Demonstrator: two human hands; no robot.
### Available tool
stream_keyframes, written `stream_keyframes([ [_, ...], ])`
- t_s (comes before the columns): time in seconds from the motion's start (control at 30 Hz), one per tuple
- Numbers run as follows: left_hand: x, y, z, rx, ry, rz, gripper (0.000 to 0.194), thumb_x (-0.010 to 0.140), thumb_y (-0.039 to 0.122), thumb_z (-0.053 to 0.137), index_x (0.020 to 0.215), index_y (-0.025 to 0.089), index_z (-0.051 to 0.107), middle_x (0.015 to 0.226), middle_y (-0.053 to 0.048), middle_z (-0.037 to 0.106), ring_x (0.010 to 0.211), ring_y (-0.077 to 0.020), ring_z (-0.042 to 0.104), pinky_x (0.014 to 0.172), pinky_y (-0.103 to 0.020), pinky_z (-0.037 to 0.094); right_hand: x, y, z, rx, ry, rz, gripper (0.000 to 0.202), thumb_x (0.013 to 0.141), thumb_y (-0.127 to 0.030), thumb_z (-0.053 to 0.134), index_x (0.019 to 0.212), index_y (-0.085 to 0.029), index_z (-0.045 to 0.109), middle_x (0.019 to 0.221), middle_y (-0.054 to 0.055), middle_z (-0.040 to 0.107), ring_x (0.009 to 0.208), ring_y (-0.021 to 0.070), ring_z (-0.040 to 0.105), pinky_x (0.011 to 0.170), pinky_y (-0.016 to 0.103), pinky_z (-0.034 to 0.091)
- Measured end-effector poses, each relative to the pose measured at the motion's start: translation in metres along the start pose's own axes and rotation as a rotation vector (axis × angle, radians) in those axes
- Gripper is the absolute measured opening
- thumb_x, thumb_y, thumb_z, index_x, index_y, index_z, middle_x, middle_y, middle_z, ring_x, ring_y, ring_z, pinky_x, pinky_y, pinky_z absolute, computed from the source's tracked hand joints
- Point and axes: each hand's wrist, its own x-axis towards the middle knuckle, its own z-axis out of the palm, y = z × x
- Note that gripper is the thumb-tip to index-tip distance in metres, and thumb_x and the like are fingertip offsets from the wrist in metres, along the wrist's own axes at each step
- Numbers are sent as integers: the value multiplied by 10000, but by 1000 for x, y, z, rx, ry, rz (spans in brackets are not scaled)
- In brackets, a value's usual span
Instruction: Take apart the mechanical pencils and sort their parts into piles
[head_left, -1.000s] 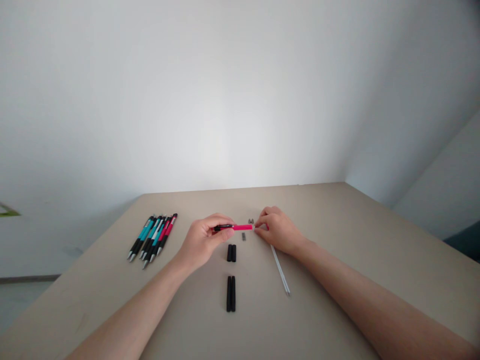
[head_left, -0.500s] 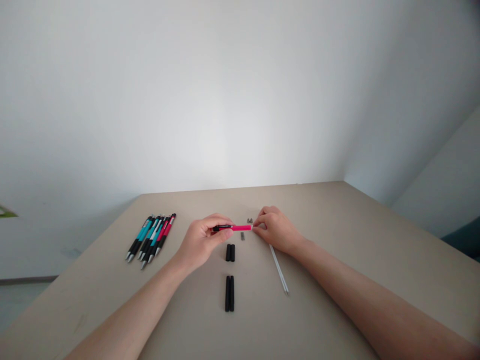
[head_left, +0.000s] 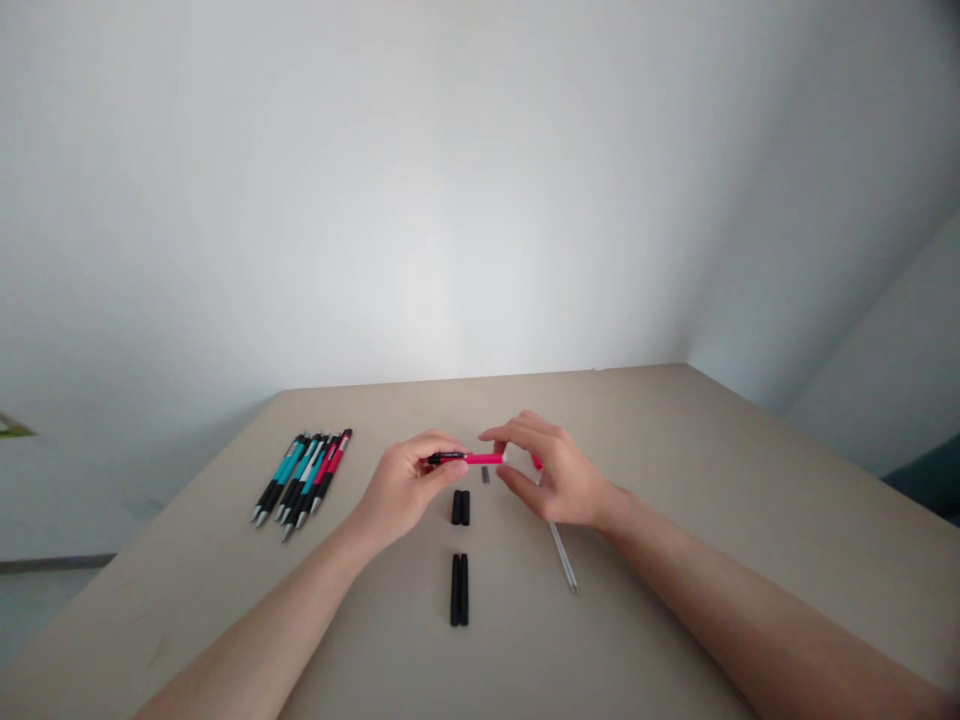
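Observation:
My left hand (head_left: 401, 485) pinches a pink pen barrel (head_left: 484, 459) with a black clip, held level above the table. A small white end shows on the barrel's right. Around that end my right hand (head_left: 551, 465) is open, thumb and forefinger apart; contact with the barrel cannot be made out. Behind the right hand a bit of another pink piece (head_left: 536, 462) shows, mostly hidden. Two thin white pen refills (head_left: 564, 560) lie partly under the right hand. Below the barrel are small grey metal parts (head_left: 485, 475).
Two short black sleeves (head_left: 460, 507) lie side by side in the middle, with two longer black tubes (head_left: 459, 590) nearer to me. Several pens (head_left: 304, 480) in teal, white and pink lie in a group at the left. A white wall (head_left: 465, 200) stands behind the table.
The fingers of my right hand have opened from a pinch at the barrel's end, and the hand has turned. My left hand has barely moved and keeps hold of the barrel.

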Motion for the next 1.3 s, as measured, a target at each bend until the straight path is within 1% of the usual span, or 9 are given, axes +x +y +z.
stream_keyframes([
  [0.13, 0, 0, 1, 22, 7, -47, 185, 779, 301, 635, 871, 153, 695, 820, -41, 657, 729, -145, 563, 656, -239, 423, 0, -4, 5, 7, -13, -21, 167, 860, -243, 550, 974, -177, 654, 804, 67, 653, 766, 177, 533, 723, 296, 421],
  [0.2, -1, 2, 0, -1, 38, -83, 228, 768, 310, 646, 928, 152, 684, 815, -40, 658, 685, -135, 556, 625, -235, 415, 0, -1, 8, -10, 2, 6, 173, 886, -252, 519, 939, -179, 667, 771, 66, 653, 749, 174, 532, 705, 291, 415],
  [0.27, -1, 4, 0, -35, 71, -117, 282, 774, 333, 637, 979, 142, 661, 705, -17, 625, 597, -118, 521, 568, -228, 391, 0, 2, 10, -24, 14, 39, 184, 890, -265, 518, 937, -182, 675, 772, 68, 658, 755, 176, 539, 705, 292, 415],
  [0.4, -1, 4, -1, -100, 77, -123, 290, 816, 360, 581, 959, 116, 646, 541, 27, 515, 536, -109, 475, 539, -226, 363, 0, 6, 13, -49, 5, 118, 194, 886, -284, 530, 938, -194, 694, 761, 59, 662, 736, 165, 552, 694, 277, 416],
  [0.57, 0, 0, -1, -100, 70, -127, 316, 820, 398, 572, 956, 124, 651, 554, 26, 513, 538, -111, 482, 534, -226, 367, 0, 7, 17, -28, -38, 213, 172, 867, -236, 551, 934, -212, 708, 754, 33, 665, 702, 143, 569, 673, 248, 421],
  [0.73, 0, 1, 0, -107, 117, -118, 310, 805, 404, 593, 929, 127, 655, 557, 29, 512, 536, -106, 476, 535, -220, 375, 1, 5, 18, -28, -81, 251, 146, 830, -187, 584, 898, -198, 713, 762, 23, 676, 699, 134, 582, 670, 232, 423],
  [1.0, -3, -3, -1, -136, 60, -55, 338, 840, 412, 552, 962, 119, 669, 562, 18, 508, 561, -115, 478, 566, -231, 374, 0, 2, 19, -37, -106, 170, 130, 848, -263, 589, 872, -184, 690, 730, 28, 652, 699, 140, 560, 693, 250, 411],
  [1.2, -4, 2, 1, -149, 3, -80, 341, 834, 410, 559, 997, 131, 665, 640, -10, 585, 578, -118, 496, 581, -238, 413, 0, -3, 16, -29, -14, 74, 218, 881, -289, 533, 762, -167, 670, 828, 61, 581, 688, 128, 526, 646, 240, 412],
  [1.3, -3, 4, 1, -209, 41, -82, 351, 819, 406, 584, 1029, 131, 641, 802, -51, 642, 572, -101, 486, 577, -241, 424, 1, 8, 9, -89, 77, 161, 207, 869, -216, 518, 738, -163, 669, 800, 51, 577, 672, 124, 526, 645, 238, 411],
])
